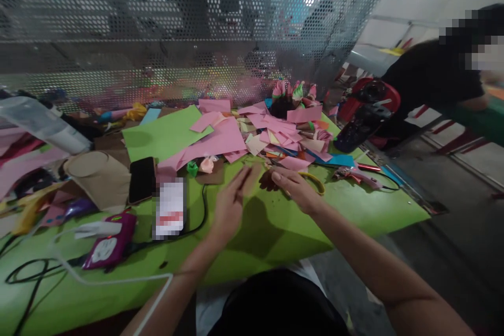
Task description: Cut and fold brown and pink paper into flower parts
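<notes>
My left hand (232, 202) hovers over the green table (346, 210), fingers stretched out and blurred by motion; I cannot make out anything in it. My right hand (297, 189) rests on the table just right of it, fingers curled over yellow-handled scissors (317, 182). Right behind both hands lies a heap of pink paper scraps (252, 136) mixed with cream and orange pieces. A small green and peach folded paper piece (199, 166) sits left of my left hand.
A black phone (142, 178), a brown paper cone (100, 173), a purple power strip (110, 244) with cables and a large green sheet (163, 134) lie to the left. A pink glue gun (360, 175) lies at right. Another person sits far right. Perforated metal screen behind.
</notes>
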The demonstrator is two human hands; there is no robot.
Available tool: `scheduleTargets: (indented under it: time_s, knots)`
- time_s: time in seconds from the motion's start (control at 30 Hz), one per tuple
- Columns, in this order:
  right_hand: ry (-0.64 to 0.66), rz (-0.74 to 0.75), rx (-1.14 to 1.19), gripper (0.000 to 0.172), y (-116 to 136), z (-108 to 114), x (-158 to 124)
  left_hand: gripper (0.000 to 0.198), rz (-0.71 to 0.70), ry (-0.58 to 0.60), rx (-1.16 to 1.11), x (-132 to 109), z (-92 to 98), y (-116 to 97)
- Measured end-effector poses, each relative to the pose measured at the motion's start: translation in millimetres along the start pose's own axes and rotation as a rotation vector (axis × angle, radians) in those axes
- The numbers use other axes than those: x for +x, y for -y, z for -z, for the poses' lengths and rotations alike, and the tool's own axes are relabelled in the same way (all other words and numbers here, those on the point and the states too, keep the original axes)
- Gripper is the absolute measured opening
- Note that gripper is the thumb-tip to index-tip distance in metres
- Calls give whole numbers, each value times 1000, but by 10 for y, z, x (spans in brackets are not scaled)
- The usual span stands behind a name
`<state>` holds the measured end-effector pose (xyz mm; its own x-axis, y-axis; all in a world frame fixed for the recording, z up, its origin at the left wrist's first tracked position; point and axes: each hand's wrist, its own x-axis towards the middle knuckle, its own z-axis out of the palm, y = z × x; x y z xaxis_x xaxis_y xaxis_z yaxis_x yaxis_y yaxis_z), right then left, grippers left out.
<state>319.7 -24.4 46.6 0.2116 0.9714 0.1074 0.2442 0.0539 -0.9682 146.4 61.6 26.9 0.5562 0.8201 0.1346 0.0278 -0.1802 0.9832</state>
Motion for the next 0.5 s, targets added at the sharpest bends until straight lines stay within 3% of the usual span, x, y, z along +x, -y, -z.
scheduleTargets:
  time_s: [0.1, 0.2, 0.27, 0.37, 0.43, 0.5]
  knots:
    - [-35, -69, 236, 41, 21, -125, 184, 61, -200, 87, 215, 49, -41, -75]
    - [-115, -81, 311, 33, 2, -120, 350, 70, -279, 67, 320, 129, -30, -93]
    - [-147, -82, 310, 28, -9, -71, 416, 73, -189, -14, 241, 199, 3, -95]
    - [-146, -102, 319, 23, -32, -1, 436, 62, 114, -87, -40, 306, 50, -104]
    - [-136, -109, 334, 23, -58, 24, 418, 46, 266, -49, -170, 359, 51, -103]
    - [-123, -117, 325, 23, -90, 36, 397, 35, 314, 31, -201, 391, 24, -79]
